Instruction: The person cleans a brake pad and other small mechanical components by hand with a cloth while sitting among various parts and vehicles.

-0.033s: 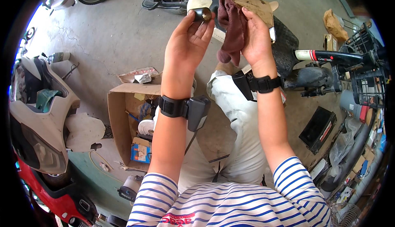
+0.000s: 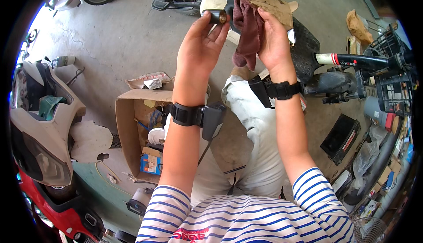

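Observation:
My left hand (image 2: 203, 38) is raised at the top middle. Between its thumb and fingertips sits a short dark metal cylinder (image 2: 216, 16), tilted so that a brownish, shiny end faces right. Just to the right, my right hand (image 2: 274, 40) grips a maroon cloth (image 2: 247, 31), which hangs down in folds from the fingers. The hands are apart, and the cloth does not touch the cylinder. Behind the cloth is a piece of brown cardboard (image 2: 275, 10); whether the right fingers touch it, I cannot tell.
An open cardboard box (image 2: 125, 124) with assorted parts stands left of my legs. Scooter bodywork (image 2: 48, 93) and a red scooter (image 2: 48, 207) are at the left. A scooter with a black footboard (image 2: 305, 42) lies ahead. A black crate (image 2: 340, 138) rests at right.
The dark cylinder has turned slightly in my left fingers, so more of its side shows. My right hand and the cloth have hardly moved.

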`<state>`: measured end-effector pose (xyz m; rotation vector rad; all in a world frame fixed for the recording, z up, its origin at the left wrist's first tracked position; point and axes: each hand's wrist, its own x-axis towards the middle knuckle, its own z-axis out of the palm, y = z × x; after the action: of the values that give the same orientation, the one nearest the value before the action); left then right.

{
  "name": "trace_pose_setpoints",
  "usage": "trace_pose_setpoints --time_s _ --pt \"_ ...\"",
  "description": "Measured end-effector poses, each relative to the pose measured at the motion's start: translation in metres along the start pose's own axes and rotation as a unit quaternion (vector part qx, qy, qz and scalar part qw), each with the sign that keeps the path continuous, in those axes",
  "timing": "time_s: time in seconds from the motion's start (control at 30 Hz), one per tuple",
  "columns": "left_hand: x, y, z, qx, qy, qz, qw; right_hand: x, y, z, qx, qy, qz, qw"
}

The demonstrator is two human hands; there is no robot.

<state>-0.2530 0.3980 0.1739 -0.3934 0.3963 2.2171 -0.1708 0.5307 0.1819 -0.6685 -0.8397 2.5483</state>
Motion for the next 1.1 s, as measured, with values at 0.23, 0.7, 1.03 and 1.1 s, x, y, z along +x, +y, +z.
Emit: trace_pose_setpoints --time_s 0.23,0.7,1.03,1.1 --pt "-0.010 -0.019 0.020 0.490 -0.017 0.322 0.810 -0.005 -0.001 0.007 -0.116 -0.088 -0.042 0.988" --pt "-0.012 -0.021 0.012 0.726 -0.023 0.481 0.492 -0.008 -0.007 0.001 -0.165 -0.142 0.019 0.976" --pt "-0.011 -0.024 0.014 0.774 -0.161 0.453 0.412 -0.004 -0.006 -0.011 -0.192 -0.108 0.077 0.972" --pt "-0.012 -0.025 0.014 0.770 -0.158 0.449 0.424 -0.006 -0.007 -0.011 -0.232 -0.078 0.070 0.967"
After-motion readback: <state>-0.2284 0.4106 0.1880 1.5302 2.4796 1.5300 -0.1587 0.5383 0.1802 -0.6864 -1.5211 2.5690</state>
